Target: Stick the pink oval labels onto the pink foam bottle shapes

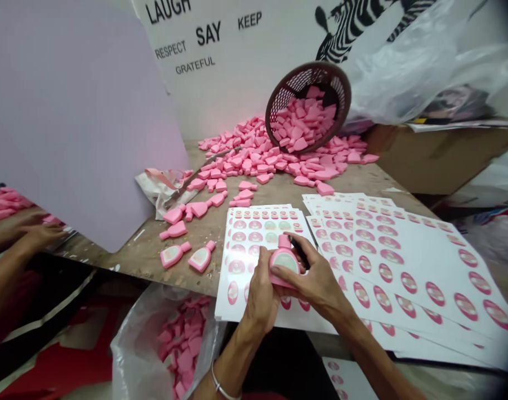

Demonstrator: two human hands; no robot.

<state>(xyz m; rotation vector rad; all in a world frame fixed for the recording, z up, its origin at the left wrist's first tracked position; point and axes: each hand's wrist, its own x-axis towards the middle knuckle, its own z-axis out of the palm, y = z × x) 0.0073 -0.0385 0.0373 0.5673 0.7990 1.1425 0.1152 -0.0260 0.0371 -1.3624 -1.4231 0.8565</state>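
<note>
In the head view, a small pink bottle [284,243] with a pale green label on its front is upright between my two hands. My left hand [261,291] is closed round its left side and base. The thumb of my right hand [316,280] lies on the label, and its fingers curl round the bottle's right side. A dark slim object [299,253], too hidden to name, shows between those fingers and the bottle. Beneath my hands is a stack of sticker sheets [248,216]. Two labelled pink bottles [201,257] lie to the left.
A tipped brown basket [343,89] spills a heap of pink bottles [254,155] at the back. More sticker sheets [437,233] fan out rightward. A plastic bag [127,344] below the table edge holds pink bottles. A lilac panel [83,111] rises left; another person's hand [39,236] is beyond it.
</note>
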